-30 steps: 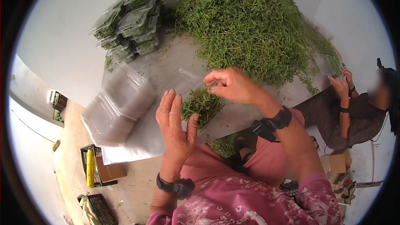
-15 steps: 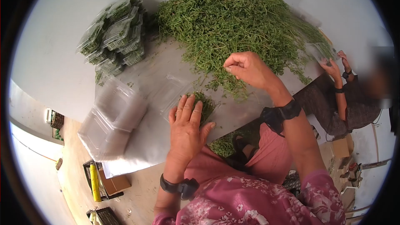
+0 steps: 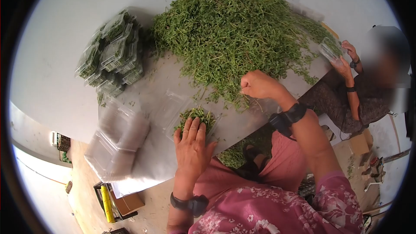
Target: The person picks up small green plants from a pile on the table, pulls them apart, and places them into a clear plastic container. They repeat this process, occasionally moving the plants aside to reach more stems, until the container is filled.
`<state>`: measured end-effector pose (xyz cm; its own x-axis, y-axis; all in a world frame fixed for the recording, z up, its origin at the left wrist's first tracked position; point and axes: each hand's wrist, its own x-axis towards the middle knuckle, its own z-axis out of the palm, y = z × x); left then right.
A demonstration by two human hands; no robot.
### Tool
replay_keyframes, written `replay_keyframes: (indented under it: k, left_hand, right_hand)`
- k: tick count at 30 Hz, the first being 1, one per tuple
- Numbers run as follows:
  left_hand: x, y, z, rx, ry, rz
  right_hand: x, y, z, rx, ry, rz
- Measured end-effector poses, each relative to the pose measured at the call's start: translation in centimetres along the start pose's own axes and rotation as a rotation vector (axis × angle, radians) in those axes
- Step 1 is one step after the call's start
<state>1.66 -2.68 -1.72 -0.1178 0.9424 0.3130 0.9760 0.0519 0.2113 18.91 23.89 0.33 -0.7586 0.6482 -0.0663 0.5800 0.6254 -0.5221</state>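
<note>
My left hand [image 3: 193, 147] lies with its fingers stretched out over a small heap of leafy green sprigs [image 3: 197, 114] in an open clear plastic clamshell box [image 3: 171, 119]. The box's lid is folded back on the table. My right hand [image 3: 262, 86] is closed in a pinch at the front edge of a big pile of the same greens [image 3: 242, 30]. Stems show around its fingertips, but whatever sits between them is too small to make out.
Filled clamshell boxes [image 3: 115, 54] are stacked at the back left of the table [image 3: 160, 151]. Nested empty clamshells [image 3: 117, 141] stand at the left front edge. At the right, a co-worker's hands [image 3: 344, 63] hold another clear box. Crates and cardboard [image 3: 128, 203] lie on the floor.
My right hand has come down slightly toward the pile's front edge, its fingers more curled. My left hand has shifted a little down, uncovering more of the greens in the box.
</note>
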Motion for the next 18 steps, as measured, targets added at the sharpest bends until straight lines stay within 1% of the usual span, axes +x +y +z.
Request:
replay_keyframes:
  k: [2, 5, 8, 11, 14, 17, 18]
  left_hand:
    - [-0.1, 0.0, 0.1, 0.002, 0.001, 0.0]
    - [-0.1, -0.1, 0.1, 0.006, 0.001, 0.004]
    - [-0.3, 0.0, 0.1, 0.008, 0.001, 0.001]
    - [-0.3, 0.0, 0.0, 0.008, -0.001, -0.006]
    - [-0.2, -0.1, 0.2, 0.011, 0.004, -0.003]
    - [-0.2, -0.1, 0.2, 0.017, 0.004, 0.003]
    - [-0.1, -0.1, 0.2, 0.019, 0.003, 0.002]
  right_hand:
    - [0.0, -0.3, 0.8, -0.084, -0.018, 0.014]
    - [0.7, 1.0, 3.3, -0.277, 0.097, -0.078]
    - [1.1, 1.7, 2.2, -0.128, 0.066, -0.043]
    - [0.9, 1.9, 0.8, 0.133, 0.188, -0.145]
    - [0.9, 0.6, -0.3, 0.279, 0.254, -0.189]
    - [1.2, -0.3, -0.3, 0.33, 0.332, -0.279]
    - [1.4, -0.6, -0.3, 0.252, 0.3, -0.274]
